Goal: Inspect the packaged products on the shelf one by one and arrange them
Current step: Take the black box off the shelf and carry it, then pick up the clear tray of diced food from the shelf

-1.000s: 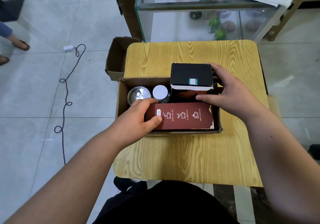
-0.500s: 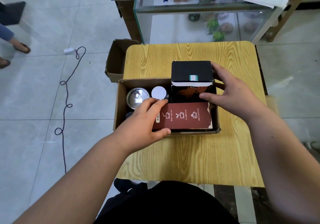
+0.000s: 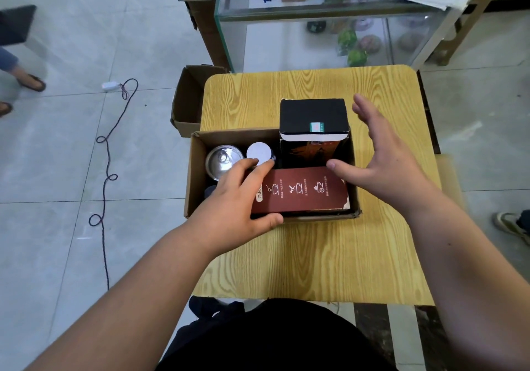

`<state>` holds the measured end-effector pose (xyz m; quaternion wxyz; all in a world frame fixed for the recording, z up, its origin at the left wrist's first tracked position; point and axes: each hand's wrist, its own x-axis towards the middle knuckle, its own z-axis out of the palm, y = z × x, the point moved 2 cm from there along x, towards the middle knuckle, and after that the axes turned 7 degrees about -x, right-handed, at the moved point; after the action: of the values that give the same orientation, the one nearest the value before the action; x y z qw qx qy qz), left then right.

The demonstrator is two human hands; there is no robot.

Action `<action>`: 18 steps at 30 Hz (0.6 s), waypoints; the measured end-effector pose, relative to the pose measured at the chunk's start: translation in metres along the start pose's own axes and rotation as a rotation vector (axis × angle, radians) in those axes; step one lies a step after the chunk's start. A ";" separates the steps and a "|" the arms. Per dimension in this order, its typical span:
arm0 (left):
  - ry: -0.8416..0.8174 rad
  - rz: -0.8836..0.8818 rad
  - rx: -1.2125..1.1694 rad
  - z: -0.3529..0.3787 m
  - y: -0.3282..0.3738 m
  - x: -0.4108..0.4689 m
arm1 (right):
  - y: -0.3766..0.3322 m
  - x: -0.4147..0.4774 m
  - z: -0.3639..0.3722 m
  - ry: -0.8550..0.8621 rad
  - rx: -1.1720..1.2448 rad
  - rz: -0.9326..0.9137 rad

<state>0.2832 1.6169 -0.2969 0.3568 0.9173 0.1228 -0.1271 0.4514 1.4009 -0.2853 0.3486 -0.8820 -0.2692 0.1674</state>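
A brown cardboard box (image 3: 195, 170) sits on a small wooden table (image 3: 315, 256). Inside it a dark red carton (image 3: 304, 190) lies flat along the near side, and a tall black carton (image 3: 314, 120) stands upright behind it. A silver pull-tab can (image 3: 222, 160) and a white-capped bottle (image 3: 258, 151) stand at the box's left. My left hand (image 3: 238, 201) grips the red carton's left end, fingers over the top and thumb at the near edge. My right hand (image 3: 384, 161) hovers spread over the box's right side, apart from the black carton.
An empty cardboard box (image 3: 186, 101) stands on the floor left of the table. A glass display case (image 3: 329, 18) with products rises behind it. A cord (image 3: 107, 170) trails over the tiled floor; other people's feet show at the left edge (image 3: 30, 81) and right edge (image 3: 510, 224).
My right hand has let go of the black carton and opened out to its right. My left hand slid further round the red carton's left end.
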 end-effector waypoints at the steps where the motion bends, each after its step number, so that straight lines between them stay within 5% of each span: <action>1: 0.007 -0.011 -0.001 0.000 0.001 -0.001 | -0.005 -0.003 0.000 0.015 -0.027 -0.014; 5: 0.054 -0.043 0.049 -0.007 0.003 -0.002 | -0.023 -0.012 0.003 0.104 -0.218 -0.095; 10: 0.165 -0.014 0.133 -0.019 -0.001 -0.009 | -0.060 -0.026 0.013 0.269 -0.340 -0.432; 18: 0.351 -0.024 0.279 -0.043 -0.035 -0.067 | -0.133 -0.035 0.076 0.075 -0.388 -0.671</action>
<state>0.2151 1.6622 -0.2665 0.1981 0.9643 0.1749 0.0146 0.3388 1.5012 -0.2417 0.2203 -0.8000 -0.5565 -0.0422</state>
